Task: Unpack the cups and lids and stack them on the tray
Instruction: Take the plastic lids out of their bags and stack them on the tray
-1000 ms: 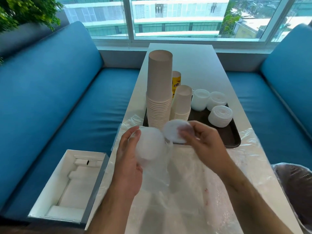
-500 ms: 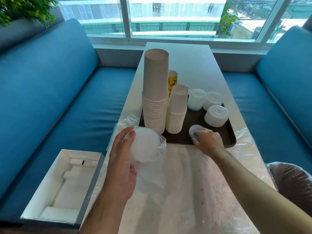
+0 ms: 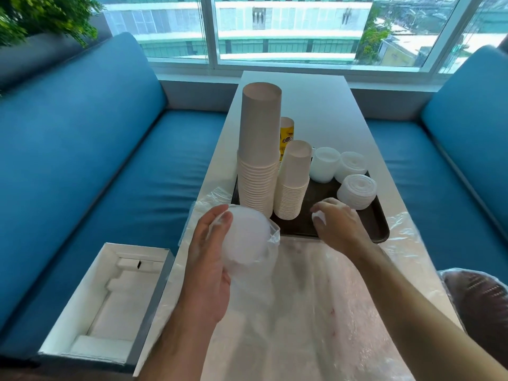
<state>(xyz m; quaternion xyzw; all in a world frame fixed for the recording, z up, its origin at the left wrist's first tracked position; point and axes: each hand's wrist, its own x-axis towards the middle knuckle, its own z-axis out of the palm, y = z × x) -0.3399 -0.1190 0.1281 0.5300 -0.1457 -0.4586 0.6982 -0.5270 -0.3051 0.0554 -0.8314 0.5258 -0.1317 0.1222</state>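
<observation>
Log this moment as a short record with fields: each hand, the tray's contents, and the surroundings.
left hand: left hand grips a stack of lids still in its plastic sleeve
right hand: right hand holds a single lid low over the tray
on tray: tall cup stack, short cup stack, three lid stacks
table: plastic wrap spread at the near end
bench: open white box on the left

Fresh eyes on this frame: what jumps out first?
The tall cup stack on the tray's left side, with a shorter stack beside it. Nearer, the left hand grips a bagged lid stack over the plastic sheet, while the right hand holds a lid on the tray.
</observation>
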